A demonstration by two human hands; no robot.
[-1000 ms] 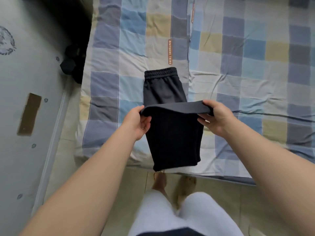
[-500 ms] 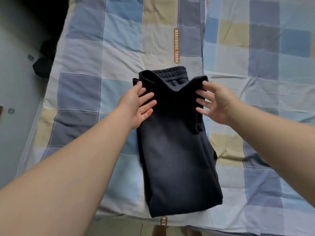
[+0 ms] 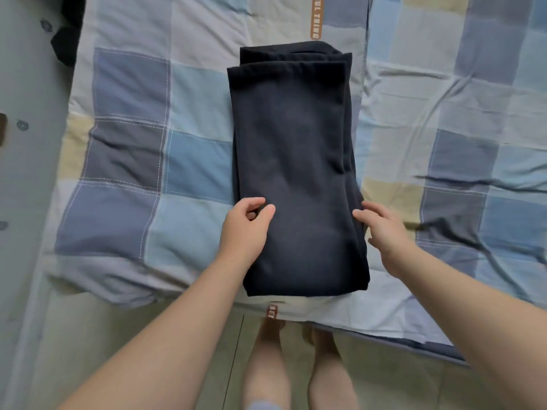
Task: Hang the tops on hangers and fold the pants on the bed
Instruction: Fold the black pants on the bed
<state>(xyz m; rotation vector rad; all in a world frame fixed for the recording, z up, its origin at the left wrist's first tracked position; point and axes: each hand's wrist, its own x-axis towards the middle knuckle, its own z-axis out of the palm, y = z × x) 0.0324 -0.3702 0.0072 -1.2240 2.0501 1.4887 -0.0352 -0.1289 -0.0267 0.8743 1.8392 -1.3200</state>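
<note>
Dark navy pants (image 3: pixel 293 161) lie folded in a long rectangle on the checked bed cover (image 3: pixel 130 161), their near end close to the bed's front edge. My left hand (image 3: pixel 245 229) rests on the pants' left edge near that end, fingers loosely curled, thumb on the fabric. At the right edge my right hand (image 3: pixel 381 229) touches the cloth with its fingers nearly straight. No tops or hangers are in view.
The bed's front edge (image 3: pixel 325 318) runs just beyond my bare legs (image 3: pixel 296 365), which stand on a tiled floor. A dark object (image 3: pixel 63 42) lies in the gap at the bed's upper left, beside a grey wall (image 3: pixel 20 173).
Both hands laid the lifted pant legs over the waistband, let go, and drew back to the near part of the folded pants. The camera moved closer over the bed.
</note>
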